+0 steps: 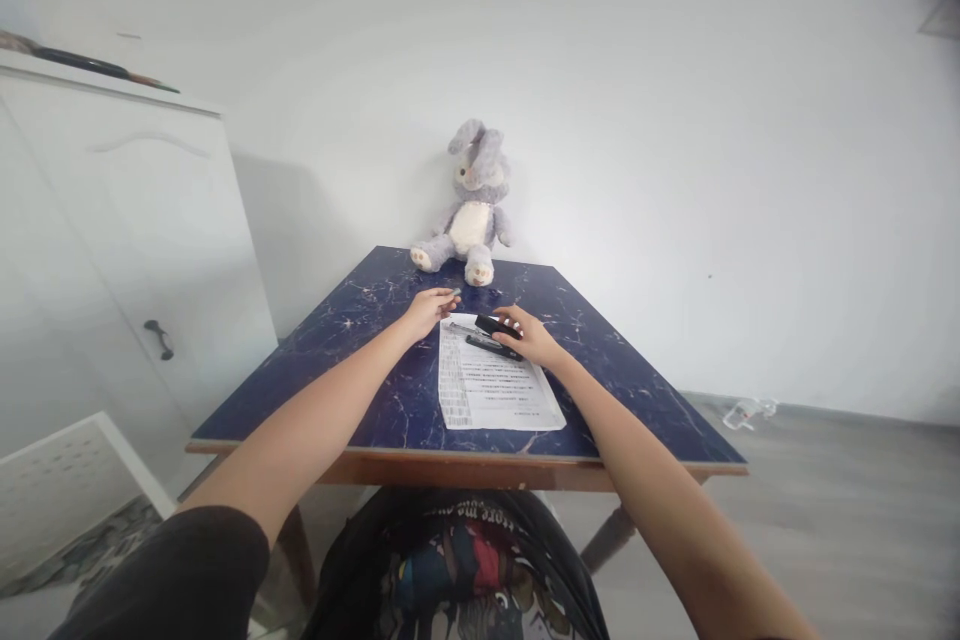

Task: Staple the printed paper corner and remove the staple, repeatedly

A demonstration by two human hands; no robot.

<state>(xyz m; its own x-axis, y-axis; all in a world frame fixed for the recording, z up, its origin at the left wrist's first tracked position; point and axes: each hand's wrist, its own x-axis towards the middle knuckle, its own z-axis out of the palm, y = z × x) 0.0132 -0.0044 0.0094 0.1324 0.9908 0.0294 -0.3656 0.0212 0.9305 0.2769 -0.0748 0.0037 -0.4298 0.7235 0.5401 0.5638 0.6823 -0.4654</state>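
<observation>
A black stapler [495,348] lies over the far part of a printed sheet of paper [502,400] on the table. Its top is lifted from its base, and a metal part shows at its left end. My right hand [531,338] has its fingers closed around the stapler's right end. Just left of the stapler, my left hand [430,308] pinches a small grey-green piece [456,292] between the fingertips. That piece is too small to make out, though it looks like a short strip.
The blue marbled table [322,370] has a wooden edge in front of me. A grey plush rabbit [472,210] sits at its far side against the wall. A white cabinet [142,240] stands at the left. On the floor at right lies a clear plastic item [742,412].
</observation>
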